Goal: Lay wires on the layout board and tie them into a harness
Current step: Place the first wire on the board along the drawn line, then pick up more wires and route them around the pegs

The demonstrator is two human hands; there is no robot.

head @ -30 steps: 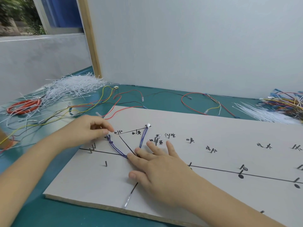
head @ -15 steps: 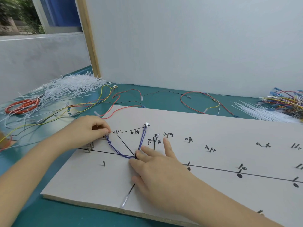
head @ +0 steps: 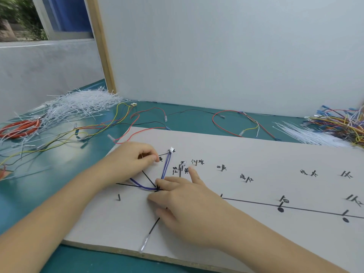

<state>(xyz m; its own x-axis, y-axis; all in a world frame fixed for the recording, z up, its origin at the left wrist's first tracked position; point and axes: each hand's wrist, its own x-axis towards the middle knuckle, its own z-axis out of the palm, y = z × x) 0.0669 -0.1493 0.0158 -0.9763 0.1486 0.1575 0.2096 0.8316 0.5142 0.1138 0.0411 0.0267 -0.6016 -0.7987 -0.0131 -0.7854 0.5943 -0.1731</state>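
Note:
A grey layout board (head: 256, 154) with black drawn lines, handwritten labels and short upright pins lies on the teal table. A blue-purple wire (head: 165, 168) runs in a V on it, from under my left hand down to a pin at the line junction and up to a white connector (head: 171, 150). My left hand (head: 134, 160) pinches one end of this wire between curled fingers. My right hand (head: 183, 201) lies flat on the board, fingertips pressing the wire at the junction, index finger stretched toward the labels. A black wire (head: 153, 226) with a clear tip sticks out below my right hand.
A heap of white cable ties (head: 78, 103) and a red wire coil (head: 17, 128) lie at the left. Loose red, yellow and black wires (head: 236, 123) cross the table behind the board. More white ties (head: 303, 134) and a multicoloured wire bundle (head: 340, 123) sit at the right.
My left hand has moved right along the board with the wire end, closer to the white connector, narrowing the V. My right hand stays pressing at the junction.

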